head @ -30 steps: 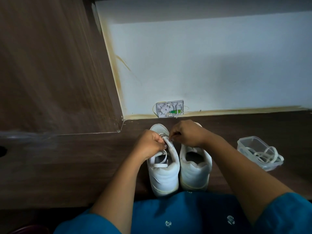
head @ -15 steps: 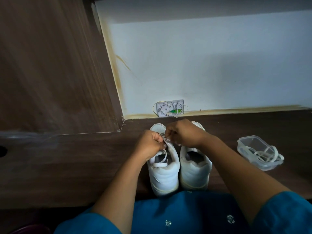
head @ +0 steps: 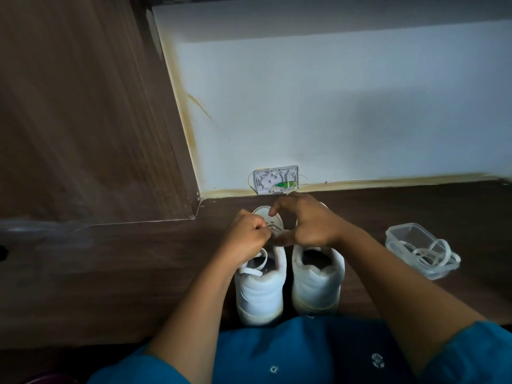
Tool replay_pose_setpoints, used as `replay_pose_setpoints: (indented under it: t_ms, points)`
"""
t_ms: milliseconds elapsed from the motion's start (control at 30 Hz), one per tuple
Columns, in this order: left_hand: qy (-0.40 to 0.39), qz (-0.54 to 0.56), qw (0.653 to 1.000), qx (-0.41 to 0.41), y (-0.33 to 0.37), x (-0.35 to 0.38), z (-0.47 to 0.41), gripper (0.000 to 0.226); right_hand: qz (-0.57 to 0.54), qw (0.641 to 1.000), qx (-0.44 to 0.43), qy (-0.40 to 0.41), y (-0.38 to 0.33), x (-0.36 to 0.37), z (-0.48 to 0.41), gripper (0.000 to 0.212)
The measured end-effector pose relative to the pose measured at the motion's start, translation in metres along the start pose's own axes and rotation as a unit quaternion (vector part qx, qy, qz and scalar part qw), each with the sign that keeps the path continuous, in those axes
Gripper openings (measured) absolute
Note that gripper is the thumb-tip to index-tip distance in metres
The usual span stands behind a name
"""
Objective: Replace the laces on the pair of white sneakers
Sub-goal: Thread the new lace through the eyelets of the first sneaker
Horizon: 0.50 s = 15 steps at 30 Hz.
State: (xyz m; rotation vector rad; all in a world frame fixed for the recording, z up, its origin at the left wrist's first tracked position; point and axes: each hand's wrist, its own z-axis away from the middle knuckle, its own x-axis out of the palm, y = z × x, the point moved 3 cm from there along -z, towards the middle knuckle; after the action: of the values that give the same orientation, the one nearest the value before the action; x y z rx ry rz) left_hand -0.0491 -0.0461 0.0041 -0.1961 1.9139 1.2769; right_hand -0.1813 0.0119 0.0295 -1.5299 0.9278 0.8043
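Observation:
Two white sneakers stand side by side on the dark wooden desk, heels toward me: the left sneaker (head: pixel 260 292) and the right sneaker (head: pixel 318 284). My left hand (head: pixel 246 239) is curled over the left sneaker's lacing and pinches its white lace (head: pixel 261 259), which loops across the shoe's opening. My right hand (head: pixel 307 223) hovers over the same shoe's front with index finger and thumb spread apart in an arc, nothing visibly held between them. The front of the right sneaker is hidden under this hand.
A clear plastic container (head: pixel 399 234) with loose white laces (head: pixel 432 256) spilling over its rim sits to the right. An open white wall box (head: pixel 277 180) sits just behind the shoes at the wall's foot. A wooden side panel (head: pixel 83 120) rises on the left.
My right hand has let go of the lace it was pinching and spread its fingers, shifting slightly back. My left hand keeps its grip and has barely moved.

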Motion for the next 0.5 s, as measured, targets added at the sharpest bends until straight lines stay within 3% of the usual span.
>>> replay_pose_setpoints:
  t_ms: [200, 300, 367, 433, 467, 500]
  points:
    - [0.037, 0.003, 0.999, -0.013, 0.003, -0.003, -0.002, 0.034, 0.033, 0.999, -0.01, 0.033, -0.026, 0.017, -0.006, 0.029]
    - [0.075, 0.209, 0.974, -0.049, 0.014, -0.012, 0.0, 0.031, 0.047, 0.996, 0.009, 0.072, -0.025, 0.022, -0.01, 0.035]
    - [0.05, 0.438, 0.895, -0.067, 0.023, -0.021, 0.003, 0.034, 0.017, 0.997, 0.036, 0.07, -0.023, 0.02, -0.008, 0.039]
    - [-0.004, 0.624, 0.78, -0.058, 0.03, -0.03, 0.006, 0.037, -0.005, 0.997, 0.037, 0.067, -0.025, 0.016, -0.006, 0.034]
    - [-0.017, 0.673, 0.737, -0.06, 0.031, -0.034, 0.007, 0.037, -0.012, 0.998, 0.026, 0.059, -0.026, 0.015, -0.004, 0.028]
    - [-0.021, 0.692, 0.719, -0.065, 0.03, -0.038, 0.007, 0.034, -0.018, 0.999, 0.019, 0.044, -0.027, 0.014, -0.004, 0.02]
